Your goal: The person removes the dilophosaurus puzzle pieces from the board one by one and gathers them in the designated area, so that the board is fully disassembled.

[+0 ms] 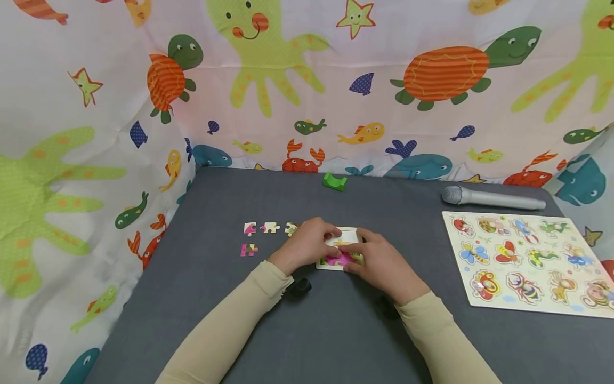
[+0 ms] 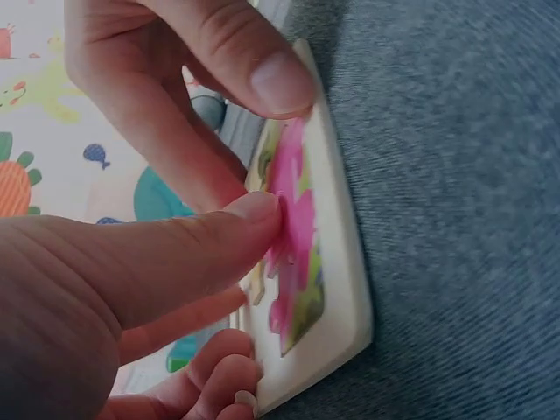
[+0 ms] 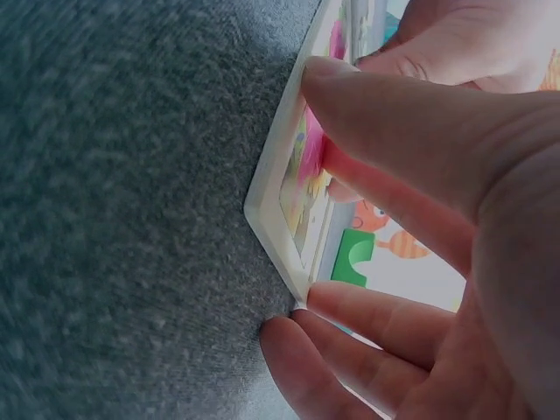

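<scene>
A small white-rimmed jigsaw tray (image 1: 328,268) lies on the table between both hands, its near part filled with pink and green pieces (image 1: 341,260). My left hand (image 1: 307,246) holds the tray's left side, its fingers curled against the rim. The left thumb (image 2: 254,210) presses on the pink pieces. A yellowish piece (image 2: 257,287) shows beside it, partly hidden. From the other side, my right hand (image 1: 384,264) grips the tray, thumb (image 3: 328,74) on the near rim and other fingers by the far right corner. Its index finger touches the pieces.
Several loose jigsaw pieces (image 1: 270,228) lie left of the tray. A green curved block (image 1: 334,182) sits at the back edge. On the right are a grey microphone (image 1: 499,198) and a large insect-picture board (image 1: 523,261). A patterned curtain (image 1: 288,80) hangs behind the table.
</scene>
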Demonstrator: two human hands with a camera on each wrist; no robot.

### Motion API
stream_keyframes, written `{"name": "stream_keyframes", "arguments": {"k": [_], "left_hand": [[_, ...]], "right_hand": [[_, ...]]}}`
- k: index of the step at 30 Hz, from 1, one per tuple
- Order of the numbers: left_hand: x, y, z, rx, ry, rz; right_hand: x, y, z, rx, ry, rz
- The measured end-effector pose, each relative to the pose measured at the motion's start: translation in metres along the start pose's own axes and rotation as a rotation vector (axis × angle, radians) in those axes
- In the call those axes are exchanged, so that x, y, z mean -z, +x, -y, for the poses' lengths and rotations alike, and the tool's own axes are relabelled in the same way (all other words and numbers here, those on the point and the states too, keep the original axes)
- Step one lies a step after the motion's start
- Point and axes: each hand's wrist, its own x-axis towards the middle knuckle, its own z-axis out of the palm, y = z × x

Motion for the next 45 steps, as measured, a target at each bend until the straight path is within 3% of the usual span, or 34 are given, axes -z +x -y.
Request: {"name": "stream_keyframes", "arguments": {"k": [7, 15, 31, 40, 45], "left_hand": [[-0.002, 0.0, -0.001, -0.024, 0.021, 0.008], [-0.002, 0.001, 0.0, -0.018, 0.01, 0.019], [-0.003, -0.002, 0.001, 0.008, -0.033, 0.022], [-0.002, -0.003, 0.005, 0.031, -0.196, -0.018], [-0.002, -0.002, 0.007, 0.022, -0.228, -0.038]], "right_hand": [[0.006, 0.0, -0.008, 0.023, 0.086, 0.032], [0.014, 0.003, -0.017, -0.09, 0.218, 0.117], [0.014, 0.007, -0.017, -0.115, 0.197, 0.139], [0.012, 0.006, -0.015, -0.119, 0.194, 0.126], [0.012, 0.007, -0.014, -0.118, 0.184, 0.129]]}}
